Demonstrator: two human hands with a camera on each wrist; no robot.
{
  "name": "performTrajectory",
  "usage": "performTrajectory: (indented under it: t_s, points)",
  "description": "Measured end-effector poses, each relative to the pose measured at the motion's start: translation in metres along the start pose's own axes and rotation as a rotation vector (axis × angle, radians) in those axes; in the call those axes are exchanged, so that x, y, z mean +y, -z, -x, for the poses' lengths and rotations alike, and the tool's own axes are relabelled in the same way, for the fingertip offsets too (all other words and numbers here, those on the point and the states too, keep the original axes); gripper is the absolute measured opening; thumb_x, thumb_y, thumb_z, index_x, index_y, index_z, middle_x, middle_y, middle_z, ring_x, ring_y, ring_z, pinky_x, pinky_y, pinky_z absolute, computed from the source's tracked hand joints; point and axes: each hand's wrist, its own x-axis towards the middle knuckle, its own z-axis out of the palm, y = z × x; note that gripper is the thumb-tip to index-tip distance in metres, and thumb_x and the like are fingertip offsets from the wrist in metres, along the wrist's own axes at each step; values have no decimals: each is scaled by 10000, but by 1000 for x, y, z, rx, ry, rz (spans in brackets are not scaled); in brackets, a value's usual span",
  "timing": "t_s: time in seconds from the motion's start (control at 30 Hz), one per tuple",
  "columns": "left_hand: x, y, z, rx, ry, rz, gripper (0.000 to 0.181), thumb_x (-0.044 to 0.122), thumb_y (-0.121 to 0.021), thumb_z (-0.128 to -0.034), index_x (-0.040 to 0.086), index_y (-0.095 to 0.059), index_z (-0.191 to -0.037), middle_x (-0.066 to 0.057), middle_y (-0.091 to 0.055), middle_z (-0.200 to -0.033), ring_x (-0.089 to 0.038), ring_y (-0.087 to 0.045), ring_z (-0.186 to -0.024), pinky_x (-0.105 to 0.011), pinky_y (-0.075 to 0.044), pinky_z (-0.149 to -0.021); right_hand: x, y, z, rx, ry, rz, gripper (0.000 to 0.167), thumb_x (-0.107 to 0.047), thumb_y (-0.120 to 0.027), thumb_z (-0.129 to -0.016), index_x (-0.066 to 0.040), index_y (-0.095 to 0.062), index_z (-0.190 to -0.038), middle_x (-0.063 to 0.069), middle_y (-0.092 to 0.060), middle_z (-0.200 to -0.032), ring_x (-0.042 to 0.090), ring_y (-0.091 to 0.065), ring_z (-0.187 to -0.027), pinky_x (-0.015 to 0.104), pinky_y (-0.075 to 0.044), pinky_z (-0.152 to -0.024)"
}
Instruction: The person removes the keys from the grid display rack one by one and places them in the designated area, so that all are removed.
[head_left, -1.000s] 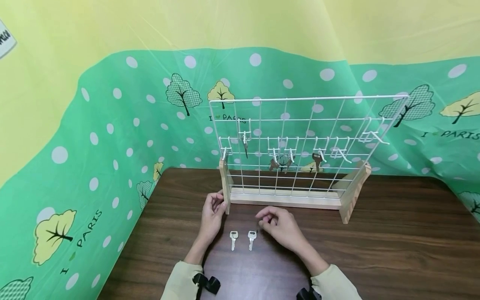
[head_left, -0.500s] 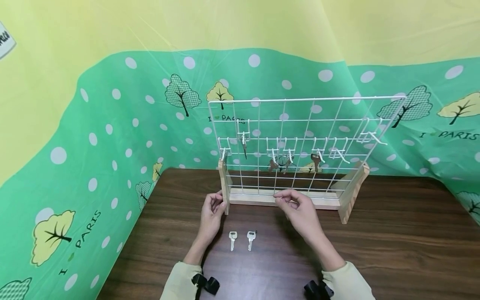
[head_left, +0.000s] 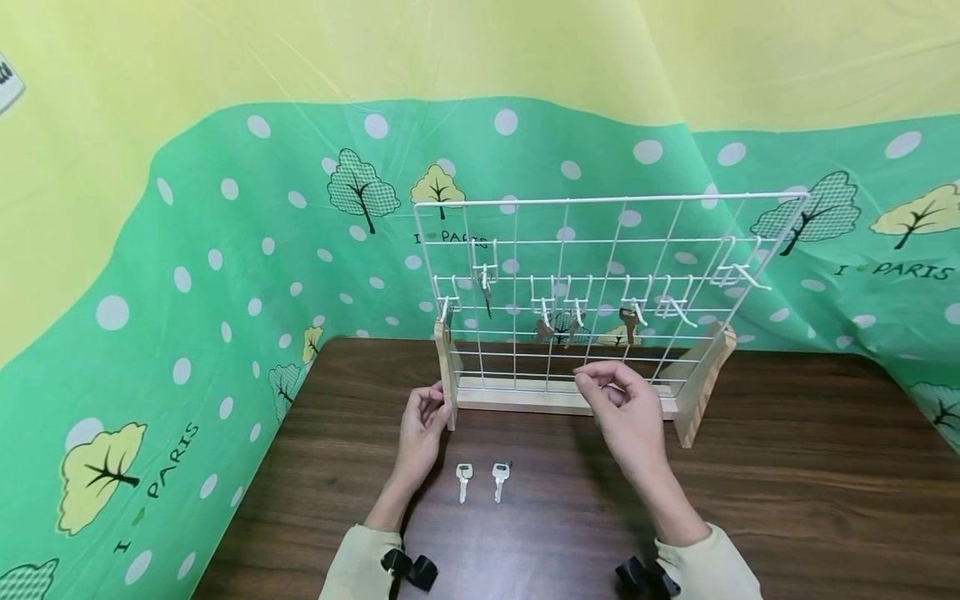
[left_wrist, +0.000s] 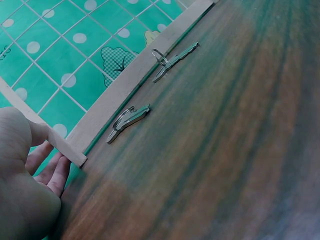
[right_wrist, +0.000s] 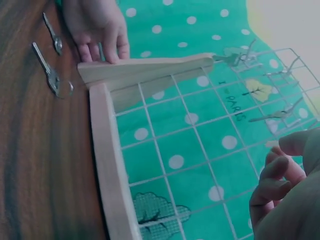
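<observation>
A white wire grid rack [head_left: 611, 200] stands on wooden side panels. My left hand [head_left: 421, 432] grips its left side panel [head_left: 447, 375], thumb on the near side and fingers behind, as the left wrist view [left_wrist: 62, 147] shows. My right hand [head_left: 626, 412] is raised before the rack's lower rail, fingers bent; nothing shows between them. Two silver keys, a left key [head_left: 464, 482] and a right key [head_left: 501, 482], lie on the table, each with a small ring. Several keys hang from the white hooks, one a dark key [head_left: 629, 323] above my right hand.
Two hooks at the right, a lower hook [head_left: 678, 308] and an upper hook [head_left: 742, 273], carry no key. The rack's right side panel [head_left: 705, 387] stands on the brown wooden table [head_left: 825, 467]. Behind hangs a green and yellow patterned cloth [head_left: 300, 150].
My right hand has moved from beside the right key on the table, up and rightward to the front of the rack. The left hand keeps its grip on the side panel.
</observation>
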Motion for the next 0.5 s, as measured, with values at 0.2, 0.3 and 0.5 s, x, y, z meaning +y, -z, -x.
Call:
performTrajectory:
  t_s: [0.2, 0.3, 0.5]
  points:
    - [0, 0, 0, 1, 15, 0, 176, -133, -566, -1064, -159, -480, -1216, -371, -546, -1551, -485, -535, -1464, -415, -474, -1230, -9, 4, -2, 109, 84, -22, 73, 15, -768, -1012, 60, -778, -1068, -58, -660, -780, 29, -442, -501, 191, -350, -470]
    - [1, 0, 0, 2, 22, 2, 181, -139, -564, -1062, -163, -479, -1219, -365, -544, -1558, -480, -530, -1474, -465, -456, -1247, -12, 6, -5, 173, 125, -54, 66, 56, -764, -993, 90, -771, -1049, -60, -672, -764, 11, -450, -492, 164, -347, -457]
    - [2, 0, 0, 6, 29, -5, 179, -137, -571, -1061, -151, -487, -1218, -349, -552, -1559, -462, -531, -1479, -403, -469, -1229, -16, 8, -8, 274, 177, -91, 101, 57, -771, -990, 121, -747, -1064, -35, -697, -848, 9, -500, -533, 142, -376, -483]
